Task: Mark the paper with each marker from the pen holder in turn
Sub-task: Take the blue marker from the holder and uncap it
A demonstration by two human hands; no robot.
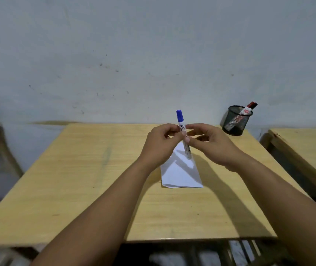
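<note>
While capped, blue marker (183, 131) upright between both hands' fingers, left hand (160, 145), right hand (213, 145), likely for uncapping | paper (180, 173) beneath, table (76, 179) centre | mesh pen holder (236, 120) at 2 o'clock, red marker (249, 108) inside

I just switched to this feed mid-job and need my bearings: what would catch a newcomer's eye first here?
First, the blue-capped marker held upright at the centre, cap still on, pinched between the left hand and the right hand above the white paper on the wooden table. Next, the black mesh pen holder at the table's far right corner, with a red-capped marker leaning in it.
</note>
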